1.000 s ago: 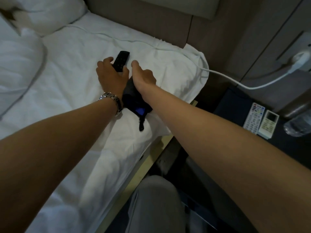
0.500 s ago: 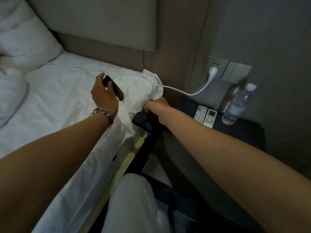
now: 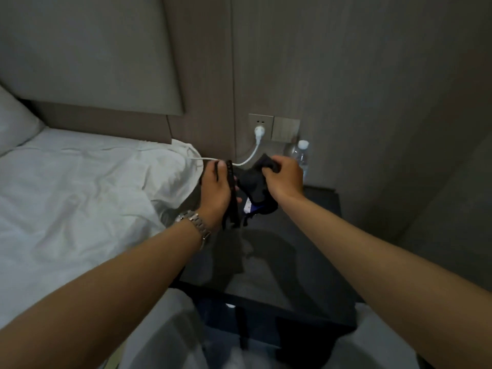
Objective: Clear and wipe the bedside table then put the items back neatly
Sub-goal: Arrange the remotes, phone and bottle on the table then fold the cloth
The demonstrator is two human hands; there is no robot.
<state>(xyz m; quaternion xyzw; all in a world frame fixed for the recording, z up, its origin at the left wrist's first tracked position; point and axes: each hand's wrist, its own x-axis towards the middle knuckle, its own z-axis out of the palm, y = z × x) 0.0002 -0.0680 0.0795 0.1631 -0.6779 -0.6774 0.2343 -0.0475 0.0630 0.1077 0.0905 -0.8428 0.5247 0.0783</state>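
Over the dark glossy table (image 3: 306,265), our left hand (image 3: 215,190) grips a slim black remote (image 3: 232,187); our right hand (image 3: 285,177) clutches a crumpled dark cloth (image 3: 255,187), both lifted off the bed (image 3: 80,187) since a second ago.

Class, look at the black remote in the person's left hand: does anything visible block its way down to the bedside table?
The dark cloth held by the right hand hangs beside the black remote; the tabletop below shows nothing.

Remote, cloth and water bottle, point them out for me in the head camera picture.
remote (image 3: 232,187): head view, on its edge beside the left thumb.
cloth (image 3: 253,182): head view, on the bunched middle.
water bottle (image 3: 303,145): head view, on its white cap.
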